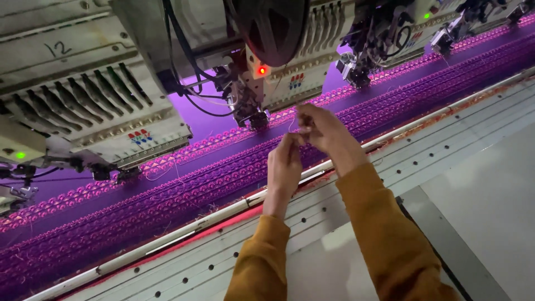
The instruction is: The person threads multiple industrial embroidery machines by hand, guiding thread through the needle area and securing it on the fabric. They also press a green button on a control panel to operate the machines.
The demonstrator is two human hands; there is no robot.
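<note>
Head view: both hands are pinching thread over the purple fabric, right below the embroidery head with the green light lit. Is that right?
Not quite. In the head view the embroidery head above the left hand and right hand shows a red light, not green. The rest holds: both hands' fingers meet on what looks like a thin thread over the purple fabric.

Green lamp [20, 155] on the left embroidery head [83, 106]; perforated grey table [423, 150] in front

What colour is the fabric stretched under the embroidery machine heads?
Purple fabric, with rows of lighter pink-purple stitched pattern; seen best in the head view.
</note>
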